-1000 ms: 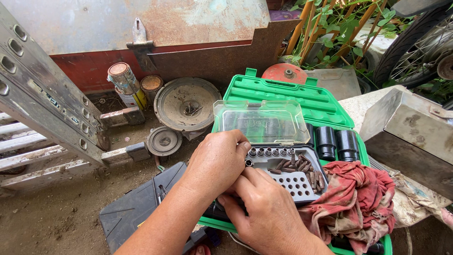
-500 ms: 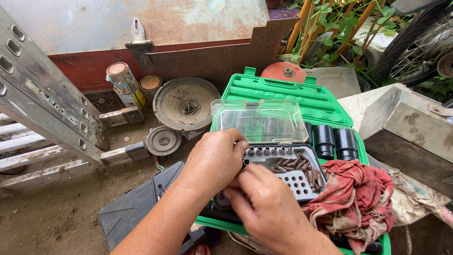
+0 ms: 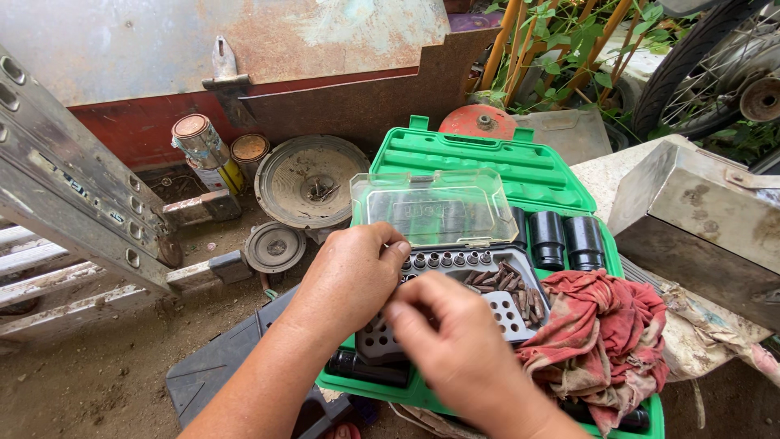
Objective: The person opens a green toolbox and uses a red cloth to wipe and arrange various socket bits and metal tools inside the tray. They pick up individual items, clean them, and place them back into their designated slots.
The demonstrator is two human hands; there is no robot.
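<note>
- Left hand (image 3: 351, 280) cupped over small grey bit tray (image 3: 455, 305) inside open green plastic tool case (image 3: 487, 154); grip hidden, cannot tell.
- Right hand (image 3: 455, 349) fingers pinched together above it; contents unseen.
- Risk: loose dark bits (image 3: 500, 278) spill if tray tips.

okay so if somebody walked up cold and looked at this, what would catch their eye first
Most likely the bright green tool case, open at centre, with both hands over its small bit tray: the left hand rests on the tray's left side, the right hand hovers in front. Next, the red rag heaped on the case's right side.
</note>
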